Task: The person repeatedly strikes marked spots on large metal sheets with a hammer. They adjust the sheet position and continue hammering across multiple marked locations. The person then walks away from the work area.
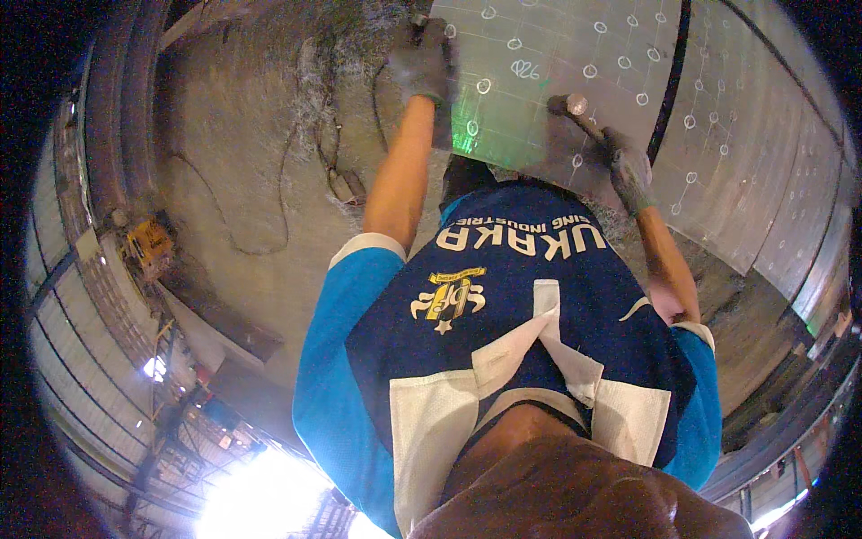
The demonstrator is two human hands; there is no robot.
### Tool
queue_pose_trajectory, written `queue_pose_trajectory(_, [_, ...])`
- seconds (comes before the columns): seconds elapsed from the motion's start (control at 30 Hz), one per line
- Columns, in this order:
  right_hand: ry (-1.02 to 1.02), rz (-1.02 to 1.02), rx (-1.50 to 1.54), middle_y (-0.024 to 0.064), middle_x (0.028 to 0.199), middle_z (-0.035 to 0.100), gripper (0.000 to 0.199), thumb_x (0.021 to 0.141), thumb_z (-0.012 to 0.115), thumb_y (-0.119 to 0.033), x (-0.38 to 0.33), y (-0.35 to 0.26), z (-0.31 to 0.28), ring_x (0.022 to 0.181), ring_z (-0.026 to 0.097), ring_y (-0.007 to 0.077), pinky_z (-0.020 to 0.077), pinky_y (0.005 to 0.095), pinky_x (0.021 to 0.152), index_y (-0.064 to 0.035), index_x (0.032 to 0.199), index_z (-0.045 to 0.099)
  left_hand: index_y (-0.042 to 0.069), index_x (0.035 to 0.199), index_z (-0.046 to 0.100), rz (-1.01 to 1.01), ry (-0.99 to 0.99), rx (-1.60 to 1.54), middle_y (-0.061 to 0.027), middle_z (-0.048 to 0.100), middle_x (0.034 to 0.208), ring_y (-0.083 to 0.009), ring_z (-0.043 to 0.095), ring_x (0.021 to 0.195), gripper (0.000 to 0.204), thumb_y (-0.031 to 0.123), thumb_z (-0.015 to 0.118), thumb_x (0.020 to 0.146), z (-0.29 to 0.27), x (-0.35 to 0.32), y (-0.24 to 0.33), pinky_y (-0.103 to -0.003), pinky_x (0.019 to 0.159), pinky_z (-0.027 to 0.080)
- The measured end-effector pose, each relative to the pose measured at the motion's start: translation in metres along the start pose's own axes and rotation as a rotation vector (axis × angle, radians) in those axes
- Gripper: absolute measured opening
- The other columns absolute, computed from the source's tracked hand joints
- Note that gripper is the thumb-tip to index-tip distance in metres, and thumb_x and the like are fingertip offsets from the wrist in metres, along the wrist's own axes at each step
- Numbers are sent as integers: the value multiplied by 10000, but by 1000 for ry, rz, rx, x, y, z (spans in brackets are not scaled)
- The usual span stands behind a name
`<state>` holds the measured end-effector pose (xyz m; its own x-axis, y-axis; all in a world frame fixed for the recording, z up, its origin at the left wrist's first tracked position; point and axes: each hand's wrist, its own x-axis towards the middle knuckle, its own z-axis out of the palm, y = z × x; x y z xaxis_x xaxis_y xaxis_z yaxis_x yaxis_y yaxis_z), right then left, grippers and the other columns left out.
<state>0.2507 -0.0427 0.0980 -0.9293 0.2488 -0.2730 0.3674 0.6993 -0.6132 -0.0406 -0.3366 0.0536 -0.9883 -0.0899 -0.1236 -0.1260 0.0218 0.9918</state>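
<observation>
Metal plate (552,40) cut off by top edge; handle end of hammer (576,106) hidden in right hand (630,169).

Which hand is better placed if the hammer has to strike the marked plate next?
Right, probably: the right hand grips the hammer over the marked plate. The left hand is by the plate's left edge, away from the hammer.

Single head-worn fisheye view from close above the chest (516,301), downward toward the metal plate (557,36).

Hammer (576,106) slanted over grey, circle-marked plate (549,40)
</observation>
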Motion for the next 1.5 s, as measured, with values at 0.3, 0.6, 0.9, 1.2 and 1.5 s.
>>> queue_pose_trajectory(0.3, [185, -307, -413, 208, 1152, 706, 343, 937, 544, -142, -13, 88, 47, 1060, 678, 387, 534, 480, 886, -68, 1246, 672, 38, 1083, 693, -201, -301, -132, -50, 700, 843, -131, 623, 687, 273, 133, 785, 844, 84, -74, 52, -287, 566, 511])
queue_pose_trajectory(0.6, [152, -259, -196, 211, 1128, 710, 325, 954, 522, -168, -12, 37, 5, 1048, 674, 396, 532, 476, 879, -48, 1218, 669, 101, 900, 656, 28, -323, 239, 0, 640, 814, -106, 557, 684, 54, 111, 707, 885, 91, -53, 14, -285, 569, 455])
queue_pose_trajectory(0.9, [5, -97, -261, 190, 996, 710, 242, 976, 518, -250, -4, 11, -5, 967, 678, 407, 518, 508, 794, -103, 1096, 669, 105, 873, 644, 6, -346, 172, 7, 632, 791, -99, 538, 657, 53, 113, 690, 897, 87, -46, 0, -282, 563, 448])
queue_pose_trajectory(1.2, [315, -517, -407, 217, 1070, 716, 292, 956, 517, -195, -11, 121, 65, 989, 686, 411, 528, 504, 807, -67, 1155, 688, 52, 989, 692, 103, -313, 339, -34, 694, 898, -157, 607, 745, 168, 195, 713, 904, 88, -58, 23, -333, 679, 515])
queue_pose_trajectory(1.5, [205, -420, -410, 232, 1104, 707, 338, 975, 528, -203, -8, 89, 42, 1025, 670, 423, 523, 506, 848, -55, 1247, 665, 54, 1022, 738, 103, -312, 429, -89, 740, 948, -224, 669, 853, 248, 265, 704, 897, 88, -65, 38, -387, 795, 539])
